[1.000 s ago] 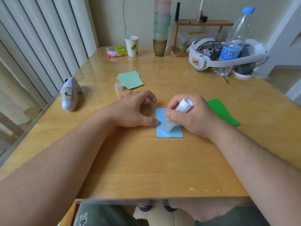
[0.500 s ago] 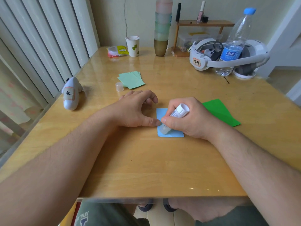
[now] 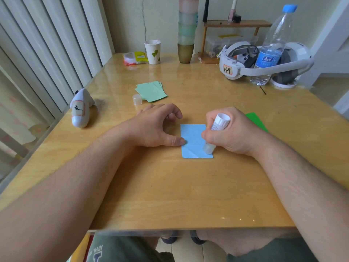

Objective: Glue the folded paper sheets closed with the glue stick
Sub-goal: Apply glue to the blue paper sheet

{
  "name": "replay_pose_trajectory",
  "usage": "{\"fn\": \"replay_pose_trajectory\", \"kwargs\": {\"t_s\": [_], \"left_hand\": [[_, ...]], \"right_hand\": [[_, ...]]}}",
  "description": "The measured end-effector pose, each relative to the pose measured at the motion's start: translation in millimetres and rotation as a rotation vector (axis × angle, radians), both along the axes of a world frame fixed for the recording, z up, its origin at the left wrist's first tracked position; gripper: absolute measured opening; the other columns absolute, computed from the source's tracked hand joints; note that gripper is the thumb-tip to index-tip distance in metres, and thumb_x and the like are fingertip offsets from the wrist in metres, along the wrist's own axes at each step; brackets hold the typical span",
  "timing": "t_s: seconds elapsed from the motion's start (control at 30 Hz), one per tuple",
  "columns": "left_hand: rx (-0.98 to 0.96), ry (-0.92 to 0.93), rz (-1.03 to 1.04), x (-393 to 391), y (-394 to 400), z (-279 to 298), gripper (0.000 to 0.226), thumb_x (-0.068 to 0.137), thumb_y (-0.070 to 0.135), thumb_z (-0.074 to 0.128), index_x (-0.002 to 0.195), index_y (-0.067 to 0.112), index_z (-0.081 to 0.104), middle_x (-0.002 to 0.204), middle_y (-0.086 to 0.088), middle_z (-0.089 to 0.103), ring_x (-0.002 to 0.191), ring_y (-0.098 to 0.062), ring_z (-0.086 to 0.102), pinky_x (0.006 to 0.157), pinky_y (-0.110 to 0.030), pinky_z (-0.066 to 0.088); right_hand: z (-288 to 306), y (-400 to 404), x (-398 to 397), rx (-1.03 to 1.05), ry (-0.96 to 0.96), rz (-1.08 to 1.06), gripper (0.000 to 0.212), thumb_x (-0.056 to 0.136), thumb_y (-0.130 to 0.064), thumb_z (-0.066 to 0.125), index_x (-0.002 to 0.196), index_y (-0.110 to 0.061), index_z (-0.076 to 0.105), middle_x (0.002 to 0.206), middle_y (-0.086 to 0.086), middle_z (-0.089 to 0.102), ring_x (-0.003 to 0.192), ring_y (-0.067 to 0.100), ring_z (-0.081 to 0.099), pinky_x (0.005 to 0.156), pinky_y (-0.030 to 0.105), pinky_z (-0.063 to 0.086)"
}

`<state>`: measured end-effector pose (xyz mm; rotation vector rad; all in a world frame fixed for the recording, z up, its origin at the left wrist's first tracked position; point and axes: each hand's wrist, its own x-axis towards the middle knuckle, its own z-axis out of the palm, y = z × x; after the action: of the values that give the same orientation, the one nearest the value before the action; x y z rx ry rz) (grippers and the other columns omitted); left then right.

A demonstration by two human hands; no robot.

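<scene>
Soft daylight fills the scene, coming in from the left through the vertical blinds (image 3: 47, 53). The glossy bench (image 3: 170, 195) throws pale glare along its far left part and mirrors the paper cup (image 3: 152, 52) and the stacked cups (image 3: 187, 29) in faint streaks. Shadows are weak and short, falling just right of the white figurine (image 3: 81, 108). The wide lens bows the bench edges and blinds outward. The near forearms look slightly soft; the centre is sharp.

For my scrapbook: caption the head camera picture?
Right hand rubs glue stick on blue paper; left hand pins it.
</scene>
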<state>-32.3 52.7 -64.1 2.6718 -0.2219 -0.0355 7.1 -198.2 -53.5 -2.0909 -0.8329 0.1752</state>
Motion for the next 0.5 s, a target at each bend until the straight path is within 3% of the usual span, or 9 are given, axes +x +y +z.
{"fn": "replay_pose_trajectory", "kwargs": {"t_s": [0.13,0.27,0.5], "left_hand": [[0.002,0.002,-0.001,-0.5,0.0,0.8,0.077,0.055,0.088,0.065,0.121,0.05,0.051,0.114,0.027,0.052,0.115,-0.016,0.046,0.109,-0.046,0.04],[0.012,0.015,0.0,-1.0,-0.6,1.0,0.074,0.056,0.087,0.063,0.119,0.051,0.049,0.114,0.028,0.051,0.116,-0.013,0.044,0.11,-0.044,0.039],[0.006,0.012,-0.005,-1.7,0.1,0.6,0.074,0.054,0.087,0.064,0.118,0.054,0.047,0.114,0.027,0.051,0.116,-0.013,0.043,0.109,-0.044,0.039]], "right_hand": [[-0.5,-0.2,0.8,0.023,-0.034,-0.021,0.029,0.069,-0.026,0.067,0.063,-0.004,0.048,0.058,0.0,0.036,0.058,0.014,0.034,0.055,0.032,0.028],[0.7,3.6,-3.3,0.208,0.008,0.001,0.031,0.072,-0.019,0.067,0.058,-0.005,0.042,0.056,0.001,0.033,0.056,0.014,0.031,0.052,0.029,0.024],[-9.3,19.1,-15.3,0.203,0.03,0.056,0.025,0.076,-0.037,0.076,0.069,-0.016,0.065,0.058,-0.012,0.053,0.057,0.007,0.046,0.056,0.024,0.037]]}}
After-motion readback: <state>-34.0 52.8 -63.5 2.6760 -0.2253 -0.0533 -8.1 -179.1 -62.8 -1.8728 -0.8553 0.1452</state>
